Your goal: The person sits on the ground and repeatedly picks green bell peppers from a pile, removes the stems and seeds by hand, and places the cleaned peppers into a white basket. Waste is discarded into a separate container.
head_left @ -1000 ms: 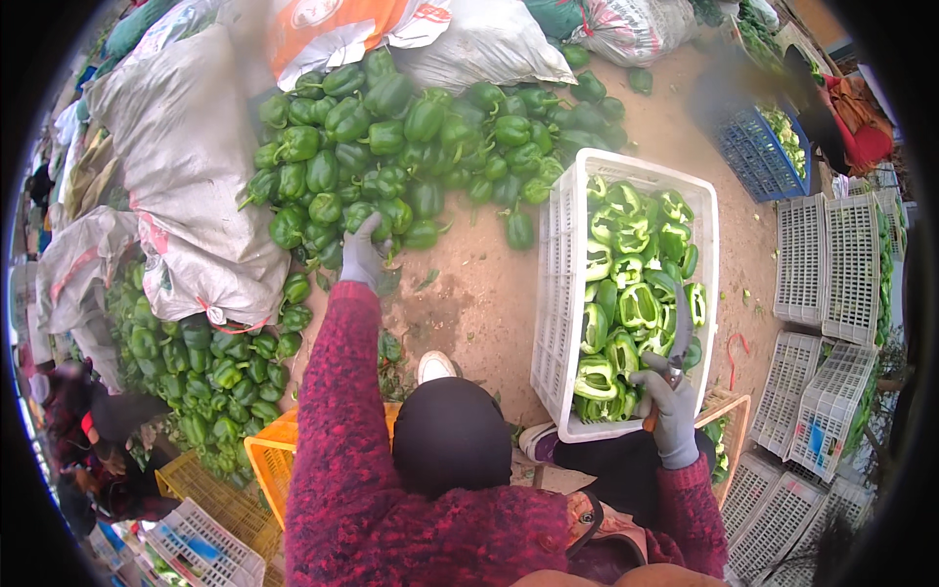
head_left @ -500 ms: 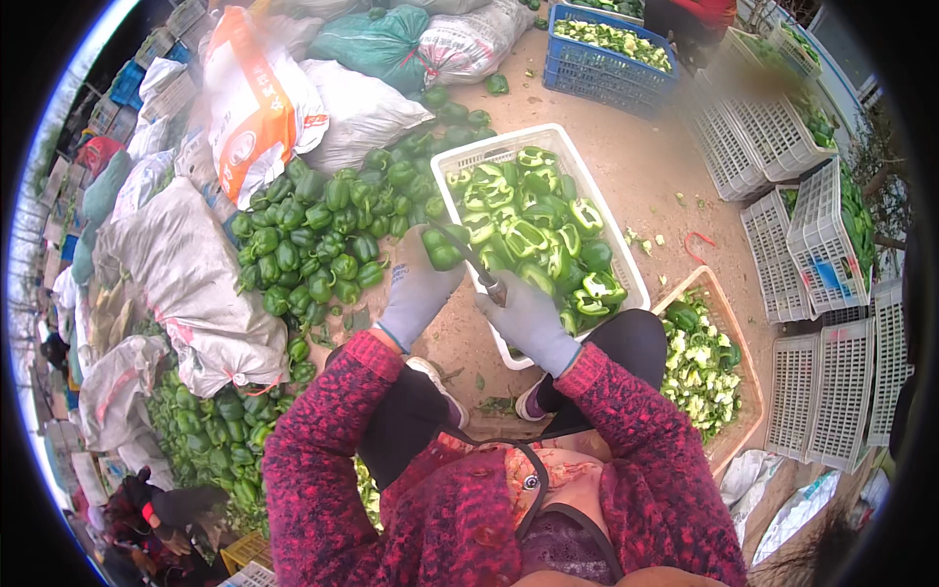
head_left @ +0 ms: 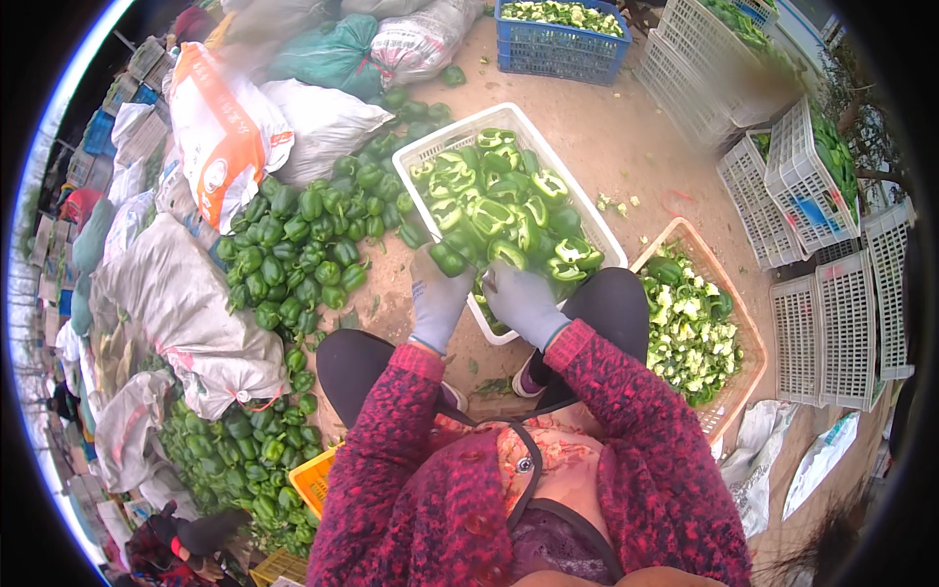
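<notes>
The left hand (head_left: 437,300) is holding a green pepper (head_left: 449,260). The right hand (head_left: 522,298) is hovering curled beside it, contents unclear, near a white crate (head_left: 591,203)

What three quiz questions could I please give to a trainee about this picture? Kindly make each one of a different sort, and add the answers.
1. True or false: the left hand holds a green pepper.

2. Choose one. What lies in the white crate?
A) Carrots
B) Cut peppers
C) Folded sacks

3. Fill in: in the picture, the peach-coloured crate stands to the ____ of the white crate.

Key: 1. True. 2. B. 3. Right.
</notes>
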Demonstrator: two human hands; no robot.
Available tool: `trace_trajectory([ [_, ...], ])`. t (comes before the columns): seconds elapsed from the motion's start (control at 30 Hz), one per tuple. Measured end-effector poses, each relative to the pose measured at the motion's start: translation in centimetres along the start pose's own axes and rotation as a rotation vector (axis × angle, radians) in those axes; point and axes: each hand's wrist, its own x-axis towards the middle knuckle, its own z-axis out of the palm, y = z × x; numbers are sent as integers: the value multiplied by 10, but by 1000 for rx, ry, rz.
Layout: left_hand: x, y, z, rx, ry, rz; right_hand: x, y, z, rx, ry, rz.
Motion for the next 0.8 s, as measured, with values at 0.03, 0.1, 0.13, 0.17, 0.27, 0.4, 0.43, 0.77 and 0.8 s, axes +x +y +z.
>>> trace_trajectory([
  [0.03,1,0,2,-4,-2,8,3,2,5,-3,12,2],
  [0.1,3,-1,4,-21,2,17,9,2,14,-15,29,-1],
  [0.13,4,-2,5,-31,2,22,11,2,17,-25,7,32],
  [0.17,6,-3,6,-39,3,26,15,1,19,-33,-14,64],
  [0.27,10,-7,4,-119,-23,25,23,1,21,-11,-16,85],
  [0.4,13,-15,0,-453,-134,-120,31,2,13,-47,-141,132],
  [0.43,14,-16,1,-636,-174,-202,30,1,9,-41,-135,126],
  [0.77,29,-2,11,-338,-208,-130,7,-7,-73,197,-80,327],
  [0.8,24,4,15,-251,-226,-62,15,-8,-75,245,-18,266],
])
